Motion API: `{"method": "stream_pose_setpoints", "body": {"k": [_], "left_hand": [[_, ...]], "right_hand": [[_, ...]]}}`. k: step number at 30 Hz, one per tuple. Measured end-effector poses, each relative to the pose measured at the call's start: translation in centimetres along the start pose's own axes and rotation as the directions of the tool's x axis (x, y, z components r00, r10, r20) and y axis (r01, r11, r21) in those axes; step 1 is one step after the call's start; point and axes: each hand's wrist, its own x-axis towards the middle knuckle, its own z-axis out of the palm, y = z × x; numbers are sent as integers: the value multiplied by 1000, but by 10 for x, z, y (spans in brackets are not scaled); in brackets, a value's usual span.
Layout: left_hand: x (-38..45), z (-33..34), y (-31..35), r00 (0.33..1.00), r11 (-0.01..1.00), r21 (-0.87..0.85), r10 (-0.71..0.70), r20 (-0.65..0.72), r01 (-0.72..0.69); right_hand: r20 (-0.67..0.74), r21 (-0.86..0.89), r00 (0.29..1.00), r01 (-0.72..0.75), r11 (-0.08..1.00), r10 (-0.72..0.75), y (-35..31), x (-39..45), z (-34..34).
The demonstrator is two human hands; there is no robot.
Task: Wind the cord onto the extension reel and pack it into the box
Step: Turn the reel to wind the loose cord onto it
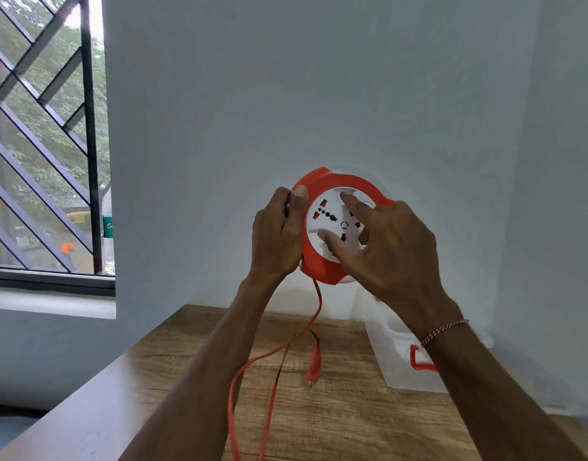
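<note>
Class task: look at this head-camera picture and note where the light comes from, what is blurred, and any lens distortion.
Head view: daylight enters through the barred window at left; the wall is evenly lit. The orange plug looks motion-blurred, while the extension reel is fairly sharp. Wide-angle stretch shows in the forearms and the table edges.

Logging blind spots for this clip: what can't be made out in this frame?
All in the head view:
- Reel: its back is turned away; how much cord is wound cannot be seen.
- Cord: its loops run off the bottom edge.
- Plug: blurred, pins unclear.
- Box: partly behind the right forearm; contents unclear.
- Left hand: fingers wrap behind the rim.
- Right hand: covers part of the socket face.
</note>
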Motion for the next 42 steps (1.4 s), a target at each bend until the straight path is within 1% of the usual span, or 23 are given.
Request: {"method": "stream_pose_setpoints", "body": {"k": [3,5,6,8,10,13,15,18,22,27,29,32,34,37,39,42], "left_hand": [[2,-2,-2,1000,1000,-12,-15,-8,15],[3,-4,-2,1000,1000,-12,-15,-12,15],[3,-4,-2,1000,1000,-15,-15,-12,15],[3,-4,0,1000,1000,-15,-10,-12,10],[2,-4,0,1000,1000,-15,-2,-9,1],[1,-4,1,1000,1000,3,12,4,-12],[1,-3,1,1000,1000,17,18,15,-19],[1,-3,1,1000,1000,13,12,19,-12],[1,-2,0,1000,1000,1,8,18,-8],[1,0,-2,1000,1000,10,23,7,-23],[1,0,-2,1000,1000,6,24,7,-24],[1,0,-3,1000,1000,-3,12,2,-12],[1,0,-3,1000,1000,-4,5,2,-5],[1,0,-2,1000,1000,3,10,-4,-10],[1,0,-1,1000,1000,-2,19,-11,-19],[2,0,-2,999,999,-5,32,-14,-32]], "right_hand": [[-32,74,998,64,995,-62,3,1,-3],[-58,105,989,139,985,-134,2,2,-4],[-43,113,984,175,978,-171,2,3,-4],[59,98,972,220,971,-226,0,2,-5],[166,53,955,238,970,-244,0,0,-5],[221,-22,950,230,973,-219,0,-1,-5],[209,-69,959,210,975,-192,0,-2,-4],[134,-90,980,160,983,-147,1,-4,-1],[36,-56,997,77,995,-75,3,-5,0],[-5,-17,1000,-26,1000,26,-1,-4,-1],[-3,-8,1000,-25,1000,25,-1,-2,-2],[49,39,999,-11,999,9,1,1,-4],[16,83,1000,18,996,-20,3,1,-5],[-28,117,993,121,986,-119,5,3,-7],[24,113,984,173,978,-177,4,4,-9],[181,47,959,215,976,-220,1,3,-10]]}}
